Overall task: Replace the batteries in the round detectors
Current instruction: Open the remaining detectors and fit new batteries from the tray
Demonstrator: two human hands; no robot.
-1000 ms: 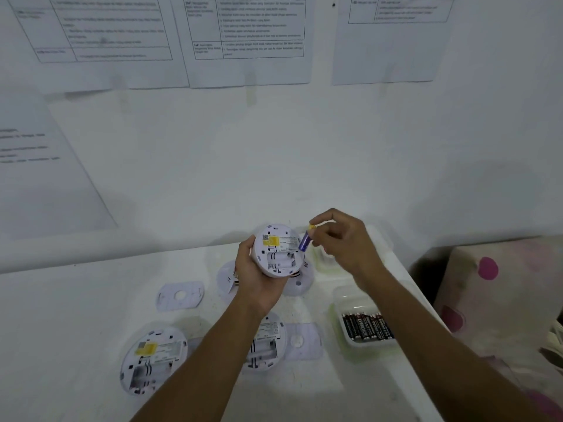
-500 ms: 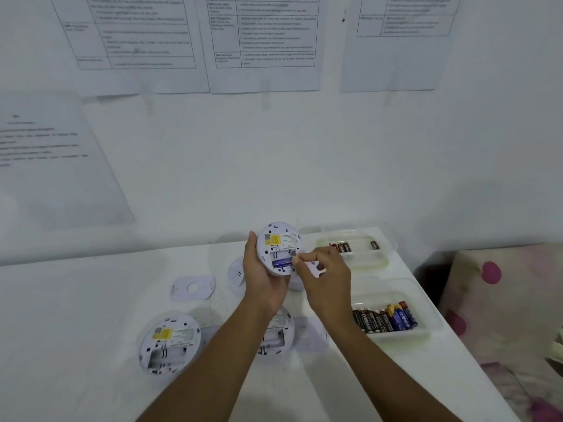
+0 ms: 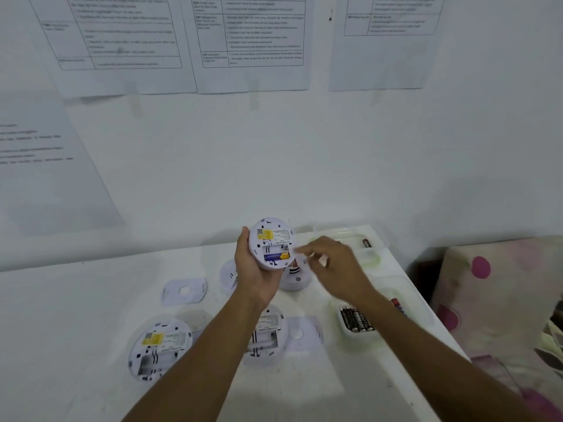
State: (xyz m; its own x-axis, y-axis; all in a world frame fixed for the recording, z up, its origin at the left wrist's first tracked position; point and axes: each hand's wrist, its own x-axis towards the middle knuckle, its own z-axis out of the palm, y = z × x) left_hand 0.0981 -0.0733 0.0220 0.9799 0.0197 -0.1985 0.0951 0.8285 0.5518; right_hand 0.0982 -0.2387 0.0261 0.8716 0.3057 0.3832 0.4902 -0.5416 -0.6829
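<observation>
A white table [image 3: 76,315] stands against a white wall [image 3: 304,153] hung with printed sheets [image 3: 253,41]; a spotted cloth [image 3: 493,300] lies off its right edge. The left hand [image 3: 254,269] grips a round detector [image 3: 272,242] above the table, back face tilted toward the camera, one blue battery [image 3: 276,256] seated crosswise in its bay. The right hand [image 3: 332,266], blurred, hovers just beside it, fingers loosely spread, holding nothing. Two opened detectors [image 3: 160,345] lie face down near the front, a battery tray [image 3: 356,319] at right.

Matt white plastic detector [image 3: 272,242]; glossy battery [image 3: 276,256]; paper sheets [image 3: 253,44].
</observation>
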